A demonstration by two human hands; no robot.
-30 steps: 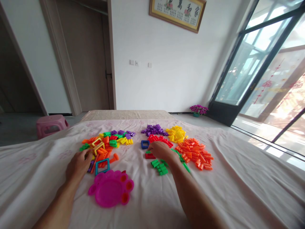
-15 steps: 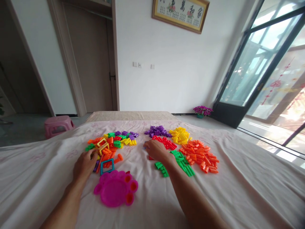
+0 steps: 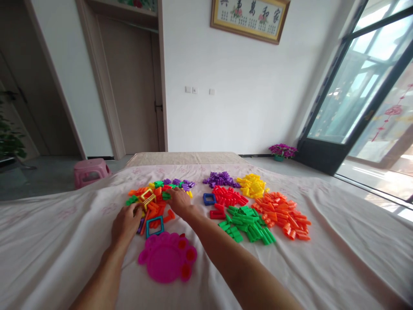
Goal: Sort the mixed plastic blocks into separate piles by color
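My left hand (image 3: pixel 127 222) rests at the near left edge of a mixed pile of plastic building pieces (image 3: pixel 156 209). Its fingers are curled in; what they hold, if anything, is hidden. Just beyond its fingertips, yellow square frames (image 3: pixel 149 199) lie on the pile. My right hand (image 3: pixel 180 201) reaches over the pile's right side, by a green piece (image 3: pixel 165 196); its fingertips are mostly hidden. A teal square frame (image 3: pixel 155 227) leans between the pile and a pink paw-shaped tray (image 3: pixel 165 260). Right of my right hand lies a blue square frame (image 3: pixel 209 199).
Sorted heaps lie to the right: purple (image 3: pixel 220 179), yellow (image 3: pixel 253 186), red (image 3: pixel 229 196), green (image 3: pixel 248 223) and orange (image 3: pixel 284 214). All rest on a wrinkled pale cloth (image 3: pixel 342 254). A pink stool (image 3: pixel 92 172) stands on the floor beyond the left side.
My right hand has moved left from beside the red heap to the mixed pile, uncovering the blue square frame. My left hand stays at the pile. The view has shifted slightly left.
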